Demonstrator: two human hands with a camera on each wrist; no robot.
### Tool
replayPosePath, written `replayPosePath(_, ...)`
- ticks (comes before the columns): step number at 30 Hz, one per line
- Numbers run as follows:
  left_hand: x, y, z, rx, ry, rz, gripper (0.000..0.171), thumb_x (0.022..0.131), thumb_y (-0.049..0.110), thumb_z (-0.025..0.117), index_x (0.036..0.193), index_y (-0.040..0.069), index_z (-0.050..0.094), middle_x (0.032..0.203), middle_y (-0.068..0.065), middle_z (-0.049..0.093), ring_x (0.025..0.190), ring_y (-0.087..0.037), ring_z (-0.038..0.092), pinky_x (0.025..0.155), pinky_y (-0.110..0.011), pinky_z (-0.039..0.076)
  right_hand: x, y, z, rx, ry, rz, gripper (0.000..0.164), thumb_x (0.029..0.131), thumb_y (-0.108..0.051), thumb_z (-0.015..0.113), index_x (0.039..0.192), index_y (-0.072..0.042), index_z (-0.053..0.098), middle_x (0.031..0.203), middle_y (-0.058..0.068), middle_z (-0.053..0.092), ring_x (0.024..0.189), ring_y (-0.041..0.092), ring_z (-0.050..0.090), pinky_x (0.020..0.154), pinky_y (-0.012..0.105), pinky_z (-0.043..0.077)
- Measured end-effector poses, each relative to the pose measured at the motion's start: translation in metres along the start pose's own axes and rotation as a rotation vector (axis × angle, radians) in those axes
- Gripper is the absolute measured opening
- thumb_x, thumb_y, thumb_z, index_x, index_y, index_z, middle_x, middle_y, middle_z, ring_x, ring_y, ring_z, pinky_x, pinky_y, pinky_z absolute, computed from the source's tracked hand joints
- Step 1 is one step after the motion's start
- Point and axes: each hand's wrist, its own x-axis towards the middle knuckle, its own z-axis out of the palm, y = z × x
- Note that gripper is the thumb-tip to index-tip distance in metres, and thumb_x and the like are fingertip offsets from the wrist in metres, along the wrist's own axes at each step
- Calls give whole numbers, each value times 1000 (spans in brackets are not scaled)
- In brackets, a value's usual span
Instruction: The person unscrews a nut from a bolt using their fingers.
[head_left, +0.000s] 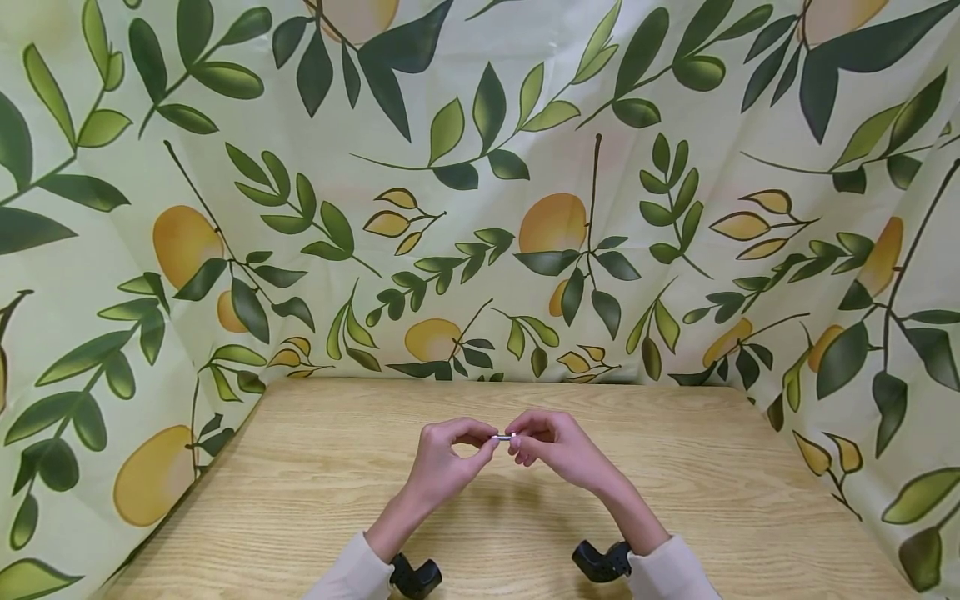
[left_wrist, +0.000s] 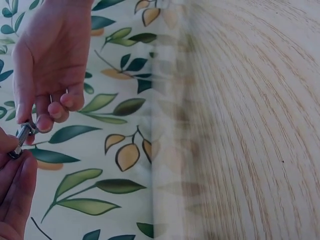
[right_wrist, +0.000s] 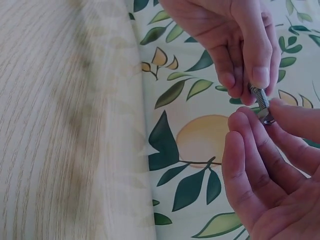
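Note:
A small silver threaded bolt (head_left: 504, 437) lies roughly level between the two hands, above the table. My left hand (head_left: 453, 458) pinches one end of it between thumb and fingertips; in the left wrist view, that end of the bolt (left_wrist: 22, 134) is partly hidden by the fingers. My right hand (head_left: 558, 446) pinches the other end, where a metal nut (right_wrist: 266, 118) sits around the thread, held between thumb and fingers. Bare thread shows between the two grips in the right wrist view.
Beneath the hands is a light wood-grain table (head_left: 337, 500). A cloth printed with leaves and orange fruit (head_left: 480, 275) hangs behind it and along both sides. Black wrist-worn devices (head_left: 602, 561) sit at the cuffs of both pale sleeves (head_left: 667, 571).

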Motion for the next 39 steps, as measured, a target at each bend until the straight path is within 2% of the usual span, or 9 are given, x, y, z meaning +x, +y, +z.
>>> replayPosePath(4,0,0,0,-9,-5,-4,11,85,1,80,93,8,79,84,-2,80,74,-6,74,72,-27,64,0,1,0,5,-1,3,29,99,-13,69,119,8,65,97,28,72,77,17,71,74,28,63)
replayPosePath(9,0,1,0,-14,-9,-17,11,85,1,81,93,8,79,84,-2,80,74,-6,74,73,-27,64,1,2,0,-10,-16,27,27,99,-13,68,117,7,67,96,23,74,80,25,72,74,29,64)
replayPosePath(15,0,0,0,-20,-9,-19,11,85,1,81,93,8,79,85,-3,80,74,-7,74,72,-27,64,1,1,0,-24,-15,5,25,99,-13,68,115,7,67,95,21,73,80,20,72,74,31,64)
replayPosePath(21,0,0,1,-22,-6,-13,10,85,0,80,92,7,79,83,-3,80,73,-6,74,72,-27,64,0,-1,-1,-1,-1,0,26,102,-13,64,118,8,65,99,23,73,83,31,73,75,28,63)
replayPosePath(25,0,0,1,-24,-9,-23,11,85,1,80,93,8,80,84,-3,80,74,-6,74,73,-27,64,0,-2,-1,-16,-3,23,28,101,-12,65,120,8,66,98,23,74,80,26,73,75,30,63)
replayPosePath(30,-1,0,0,-23,-12,-34,11,85,1,81,94,8,80,85,-3,80,74,-6,74,73,-27,64,0,-1,0,-38,-3,15,23,98,-12,69,113,5,70,95,20,74,78,18,71,73,31,64)
replayPosePath(35,-1,0,1,-26,-15,-35,10,85,1,80,93,7,79,84,-3,80,74,-7,74,72,-27,64,1,0,-1,-15,4,-12,21,99,-11,68,112,5,68,96,22,72,81,24,73,73,29,63)
replayPosePath(39,-1,0,1,-29,-17,-37,10,86,1,80,94,7,80,85,-3,80,75,-7,75,73,-27,64,1,1,-1,-8,5,-5,27,101,-13,66,118,7,66,97,22,73,81,24,73,74,31,64)
